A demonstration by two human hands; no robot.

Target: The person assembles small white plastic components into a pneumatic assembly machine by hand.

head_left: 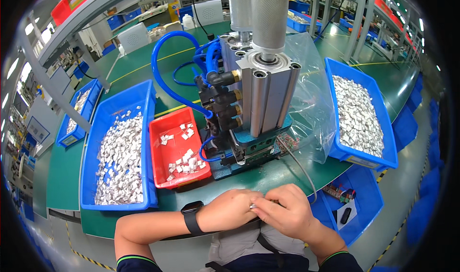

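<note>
My left hand (pixel 227 210), with a black watch (pixel 192 215) on its wrist, meets my right hand (pixel 286 210) over my lap, close to the bench's front edge. Both hands are closed, fingertips pressed together around a small whitish piece (pixel 252 206). Only a sliver of it shows, and its kind cannot be made out. Beyond my hands stands a pneumatic press (pixel 268 90) with metal cylinders and blue hoses (pixel 160 75). To its left, a red bin (pixel 205 177) holds a few small white pieces (pixel 187 164).
A large blue bin (pixel 149 176) full of small white pieces stands at left, another blue bin (pixel 347 153) at right. Clear plastic sheeting (pixel 311 99) lies beside the press. A grey cable (pixel 302 164) hangs over the edge, near a lower blue tub (pixel 366 214).
</note>
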